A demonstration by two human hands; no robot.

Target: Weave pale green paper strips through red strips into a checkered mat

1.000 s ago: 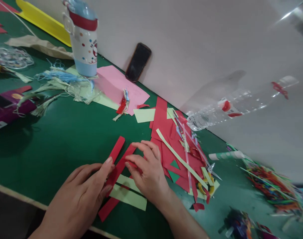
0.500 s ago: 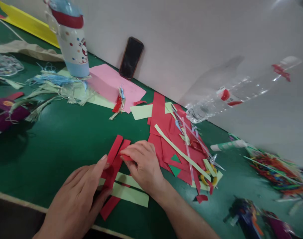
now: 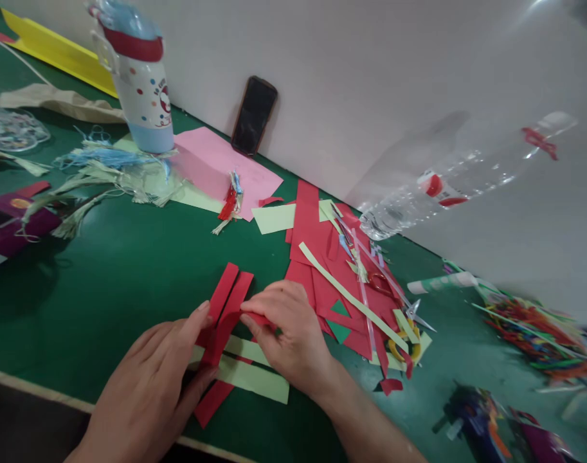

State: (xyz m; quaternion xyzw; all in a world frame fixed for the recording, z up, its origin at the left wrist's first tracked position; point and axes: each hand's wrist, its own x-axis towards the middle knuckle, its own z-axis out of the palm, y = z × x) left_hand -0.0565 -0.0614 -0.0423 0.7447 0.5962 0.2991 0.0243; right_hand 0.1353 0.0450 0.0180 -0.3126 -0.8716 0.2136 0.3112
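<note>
Fingers of the right hand point(image 3: 293, 337) are pinched on a long red paper strip point(image 3: 228, 315), bent upward beneath them; the left hand point(image 3: 151, 379) is pressed flat beside it, fingers narrowly spread over pale green paper strips point(image 3: 254, 379).

Craft table: paper scraps point(image 3: 322, 270), scissors point(image 3: 399, 308), tassels point(image 3: 100, 170) (green top).

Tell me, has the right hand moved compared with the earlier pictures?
Yes, slightly. Measured against the pale green strips, the right hand has curled inward, its fingers now pinching the red strip instead of lying spread over it.
</note>
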